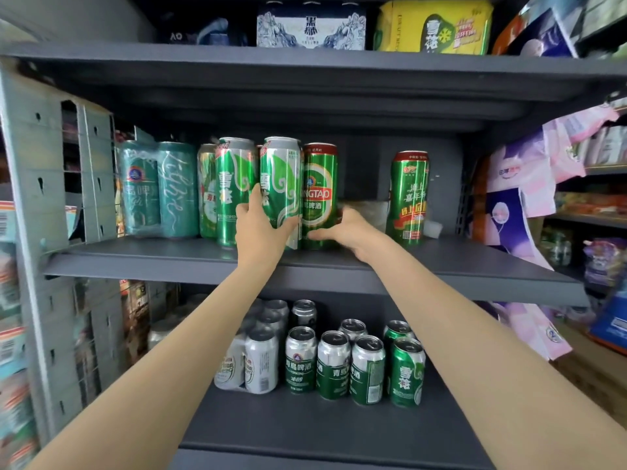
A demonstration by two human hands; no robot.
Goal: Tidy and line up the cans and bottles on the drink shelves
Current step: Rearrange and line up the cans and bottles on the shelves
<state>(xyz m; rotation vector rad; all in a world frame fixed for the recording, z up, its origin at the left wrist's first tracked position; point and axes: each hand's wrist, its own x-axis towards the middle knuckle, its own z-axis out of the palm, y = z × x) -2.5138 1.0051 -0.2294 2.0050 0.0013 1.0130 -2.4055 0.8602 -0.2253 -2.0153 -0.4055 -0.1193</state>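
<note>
On the middle grey shelf (169, 262) stand tall green beer cans in a row. My left hand (261, 222) grips a green-and-silver can (283, 178) from the front, fingers wrapped around its lower half. My right hand (342, 230) holds the base of the red-topped Tsingtao can (319, 184) right beside it. Another green-and-silver can (234, 184) stands touching on the left. One red-topped green can (409, 198) stands alone further right, with a gap between. A plastic-wrapped teal can pack (159, 191) sits at the left end.
The lower shelf (305, 432) carries several short silver and green cans (334, 364) in loose rows. Boxed beer packs (310, 27) and a yellow pack (434, 27) sit on the top shelf. Grey crates (51, 198) stand left; pink and purple packets (529, 178) hang right.
</note>
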